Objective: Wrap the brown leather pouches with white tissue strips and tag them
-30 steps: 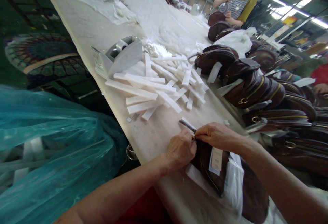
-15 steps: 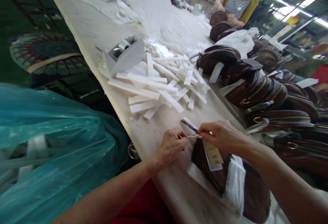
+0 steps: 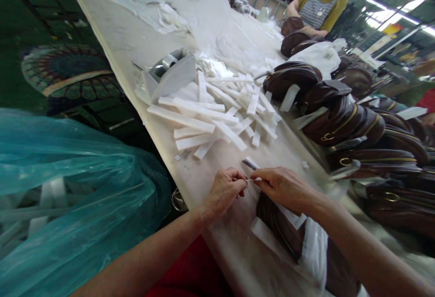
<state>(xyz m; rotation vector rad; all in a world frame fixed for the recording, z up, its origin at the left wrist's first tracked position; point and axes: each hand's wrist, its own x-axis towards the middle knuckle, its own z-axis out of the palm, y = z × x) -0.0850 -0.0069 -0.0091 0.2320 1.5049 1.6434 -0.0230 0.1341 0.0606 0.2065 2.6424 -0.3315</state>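
Observation:
A dark brown leather bag (image 3: 277, 227) lies at the table's front edge, partly under my right forearm. Above its top end, my left hand (image 3: 228, 189) and my right hand (image 3: 283, 188) are pinched close together. Between their fingertips runs a thin white string (image 3: 249, 180), gripped from both sides. Below my right hand a white paper tag (image 3: 296, 219) sticks out over the bag; the rest of it is hidden. White wrapping (image 3: 312, 251) goes around the bag's middle. A dark strap end (image 3: 249, 164) points out beyond my right fingertips.
White foam strips (image 3: 217, 120) lie piled ahead, beside a grey tape dispenser (image 3: 168, 73). Several brown bags (image 3: 353, 120) are stacked along the right. A teal plastic bag (image 3: 102, 184) and a round patterned stool (image 3: 68, 68) stand left. Another person (image 3: 317, 9) works at the far end.
My right hand has shifted slightly left and turned over the tags, covering the brown one. The fingertips of both hands are now nearer each other on the string.

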